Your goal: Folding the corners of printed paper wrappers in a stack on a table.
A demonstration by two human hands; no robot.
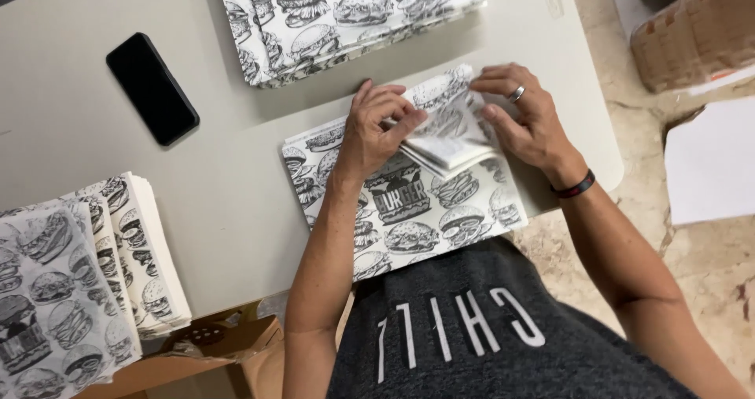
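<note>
The left hand (377, 128) lies on a white paper sheet printed with black burger drawings (409, 210). Its fingers are bent, and the fingertips press down on a folded-over flap of that same paper (452, 136). The right hand (523, 116) is just beside it, on the other side of the flap. Its thumb and fingers pinch the flap's edge and lift it a little. A silver ring (517, 94) sits on one finger of the right hand, and a dark band with a red stripe (574, 185) goes round that wrist.

The sheet lies flat on a pale grey table (236, 187), right under both hands and close to the person's dark grey shirt (487, 336).

Past the fingertips, further up the table, is a pile of the same burger paper (346, 14). Off to the left-hand side, well apart from the hands, lies a flat black phone (152, 88). Lower on that side sits another thick pile of burger paper (71, 281), hanging over the table edge. Below it is a brown cardboard box (212, 352).
</note>
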